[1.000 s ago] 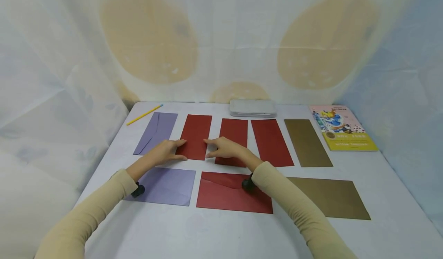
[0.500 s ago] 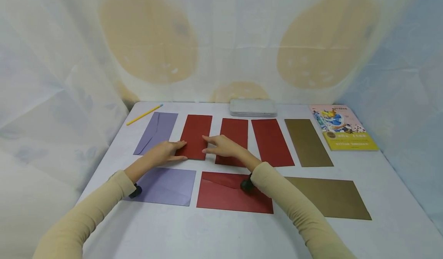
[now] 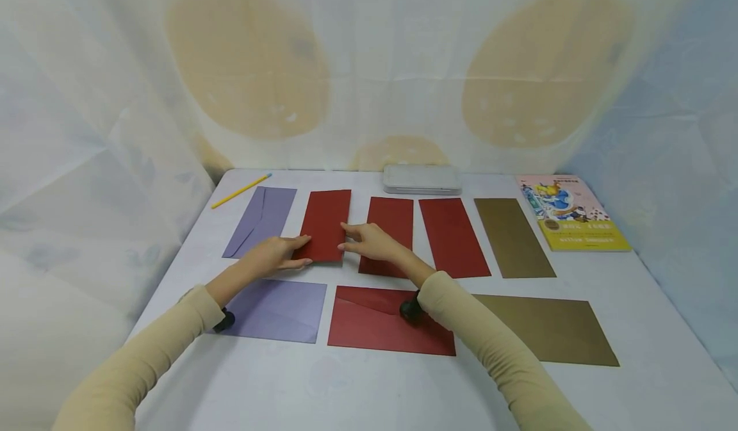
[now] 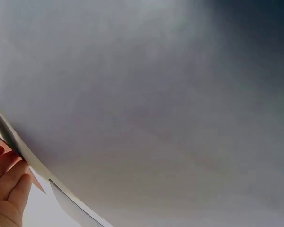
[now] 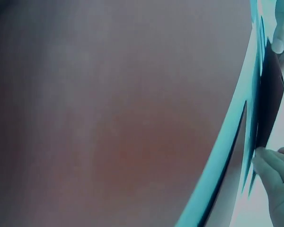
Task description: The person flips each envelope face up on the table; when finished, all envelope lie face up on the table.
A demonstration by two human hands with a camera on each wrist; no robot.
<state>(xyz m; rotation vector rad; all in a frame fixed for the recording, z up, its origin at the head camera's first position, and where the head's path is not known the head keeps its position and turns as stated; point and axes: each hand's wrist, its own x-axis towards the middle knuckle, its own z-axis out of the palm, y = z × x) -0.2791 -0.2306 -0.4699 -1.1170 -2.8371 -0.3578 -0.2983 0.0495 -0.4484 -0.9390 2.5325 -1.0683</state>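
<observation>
Both hands on the red envelope [image 3: 325, 225], far row, second from left: left hand [image 3: 275, 254] pinches its near-left corner, right hand [image 3: 369, 242] its right edge. The wrist views show only fingertips [image 4: 7, 176] and blurred tabletop.

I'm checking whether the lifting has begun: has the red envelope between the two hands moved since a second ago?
Yes. The red envelope has shifted slightly away from the person: its far edge now sits beyond the neighbouring red envelope's far edge, nearer the grey tin.
</observation>
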